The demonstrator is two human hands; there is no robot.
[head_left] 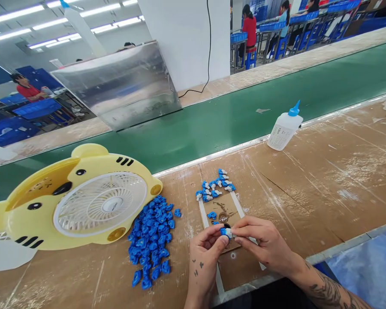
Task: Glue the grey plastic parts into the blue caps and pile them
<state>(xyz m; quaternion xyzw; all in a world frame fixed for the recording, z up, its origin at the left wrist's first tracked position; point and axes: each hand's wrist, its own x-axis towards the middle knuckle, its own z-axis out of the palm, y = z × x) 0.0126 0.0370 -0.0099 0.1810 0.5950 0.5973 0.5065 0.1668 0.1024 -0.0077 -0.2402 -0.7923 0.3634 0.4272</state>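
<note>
My left hand (204, 253) pinches a small blue plastic part (223, 231) between thumb and fingers. From the other side, my right hand (266, 242) grips a small white piece (229, 233) that meets the blue part. My fingertips hide how the two join. Just beyond my hands, a loose blue part (211, 215) lies on a cardboard pad (223, 201) edged with white tape. A dark round thing by my left fingertips is mostly covered. Farther back sits a cluster of blue parts with white pieces on them (216, 193).
A big pile of blue parts (151, 236) lies left of my hands, beside a yellow animal-faced fan (93, 161). A white bottle with blue nozzle (284, 131) stands back right. Behind runs a green conveyor belt (218, 126) with a leaning metal sheet (122, 83). People sit at distant benches.
</note>
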